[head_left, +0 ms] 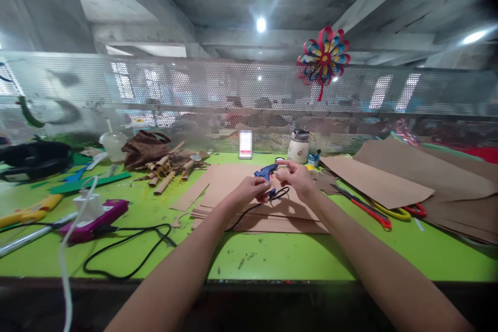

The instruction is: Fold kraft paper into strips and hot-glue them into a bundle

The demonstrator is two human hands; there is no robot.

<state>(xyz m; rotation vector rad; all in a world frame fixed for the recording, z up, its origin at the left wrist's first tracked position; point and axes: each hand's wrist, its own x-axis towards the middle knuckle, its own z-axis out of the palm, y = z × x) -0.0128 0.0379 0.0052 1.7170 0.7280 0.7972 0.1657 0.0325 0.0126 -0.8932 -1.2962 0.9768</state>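
Note:
Both my hands meet over a stack of brown paper sheets (233,187) on the green table (272,254). My left hand (249,192) is closed around the handle of a blue glue gun (265,172), whose black cord (249,212) trails toward me. My right hand (298,179) pinches at the back end of the same gun; what its fingertips hold there is too small to name.
A pink glue gun (95,218) with white plug and black cable lies at left, beside a yellow tool (29,212). Rolled paper twigs (167,171), a phone (245,144), a jar (299,148), red and yellow scissors (385,212), large brown sheets (408,176). Mesh screen behind.

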